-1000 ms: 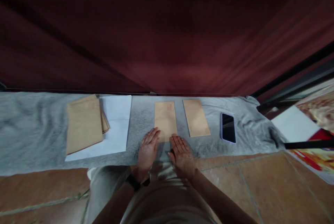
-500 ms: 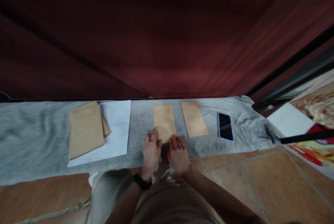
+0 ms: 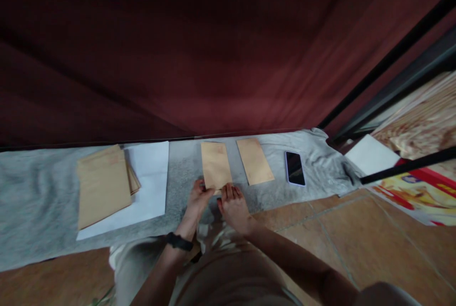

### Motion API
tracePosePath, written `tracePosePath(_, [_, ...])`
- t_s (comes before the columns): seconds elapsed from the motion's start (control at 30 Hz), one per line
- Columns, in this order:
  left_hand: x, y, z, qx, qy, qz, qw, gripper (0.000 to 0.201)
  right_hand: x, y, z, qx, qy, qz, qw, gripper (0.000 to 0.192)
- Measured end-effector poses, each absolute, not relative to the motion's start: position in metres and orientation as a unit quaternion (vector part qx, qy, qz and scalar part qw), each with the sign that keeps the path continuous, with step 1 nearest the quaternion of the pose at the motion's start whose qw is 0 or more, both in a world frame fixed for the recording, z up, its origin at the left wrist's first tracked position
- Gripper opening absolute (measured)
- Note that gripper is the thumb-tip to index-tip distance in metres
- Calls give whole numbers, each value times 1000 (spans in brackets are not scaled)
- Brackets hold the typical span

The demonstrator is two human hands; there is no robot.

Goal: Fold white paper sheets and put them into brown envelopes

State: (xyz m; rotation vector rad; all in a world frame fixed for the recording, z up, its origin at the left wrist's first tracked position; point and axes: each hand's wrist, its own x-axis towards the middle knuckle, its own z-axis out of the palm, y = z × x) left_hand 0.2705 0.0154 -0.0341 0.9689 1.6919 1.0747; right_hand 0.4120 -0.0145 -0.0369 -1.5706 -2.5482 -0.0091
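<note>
A small brown paper envelope [image 3: 216, 166] lies on the grey cloth in front of me, its near edge between my two hands. My left hand [image 3: 198, 199] pinches the near left corner, thumb and fingers closed on the paper. At the near right corner, the curled fingers of my right hand [image 3: 233, 205] grip the same edge, where a narrow strip looks folded or lifted. A second brown envelope [image 3: 255, 161] rests flat just to the right, touched by neither hand. Farther left, a stack of larger brown envelopes [image 3: 103, 187] sits partly over a white sheet [image 3: 151, 192].
A phone [image 3: 295, 168] in a pale purple case lies right of the envelopes. The grey cloth [image 3: 35, 201] covers a narrow surface against a dark red curtain [image 3: 213, 68]. Black bars [image 3: 392, 54], a white card [image 3: 372, 155] and a colourful printed box [image 3: 420, 192] stand at right.
My fingers have gone from lying flat on the envelope's near end to gripping its near edge, which now shows a lifted strip. The whole view has shifted slightly.
</note>
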Motion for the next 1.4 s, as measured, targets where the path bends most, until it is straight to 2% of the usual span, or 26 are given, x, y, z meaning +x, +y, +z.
tracePosePath(0.13, [288, 14, -21, 381, 640, 470, 474, 53, 412, -8, -21, -547, -832, 33, 85, 36])
tracePosePath(0.23, [295, 10, -4, 377, 587, 507, 506, 55, 418, 4, -11, -593, -784, 124, 136, 29])
tracePosePath(0.33, [294, 6, 6, 347, 577, 550, 494, 54, 426, 19, -8, -623, -652, 311, 301, 20])
tracePosePath(0.4, [292, 3, 4, 305, 601, 564, 477, 56, 425, 25, -10, -579, -515, 468, 425, 25])
tracePosePath(0.5, [291, -2, -6, 256, 600, 553, 518, 61, 416, 21, -17, -472, -321, 641, 513, 28])
tracePosePath(0.6, [289, -5, -20, 259, 575, 552, 545, 55, 406, 8, -27, -435, -250, 705, 501, 30])
tracePosePath(0.73, [279, -3, -35, 270, 603, 523, 538, 55, 413, -5, -38, -426, -226, 758, 439, 33])
tracePosePath(0.83, [269, 0, -42, 278, 638, 468, 545, 49, 430, -8, -38, -438, -279, 774, 363, 39])
tracePosePath(0.9, [264, 2, -43, 303, 660, 439, 529, 46, 441, -9, -35, -454, -377, 753, 292, 40])
tracePosePath(0.97, [261, 3, -43, 336, 680, 408, 509, 44, 449, -8, -31, -475, -526, 654, 265, 37])
tracePosePath(1.07, [258, 3, -42, 376, 694, 375, 486, 41, 455, -3, -28, -464, -764, 369, 256, 37])
tracePosePath(1.17, [258, -2, -38, 414, 714, 345, 447, 40, 458, 2, -34, -387, -892, 158, 173, 45])
tracePosePath(1.27, [258, -9, -32, 460, 766, 274, 354, 38, 460, 3, -47, -346, -927, 85, 119, 56])
tracePosePath(1.4, [264, -9, -27, 588, 748, 249, 181, 34, 462, 2, -60, -334, -933, 69, 116, 62])
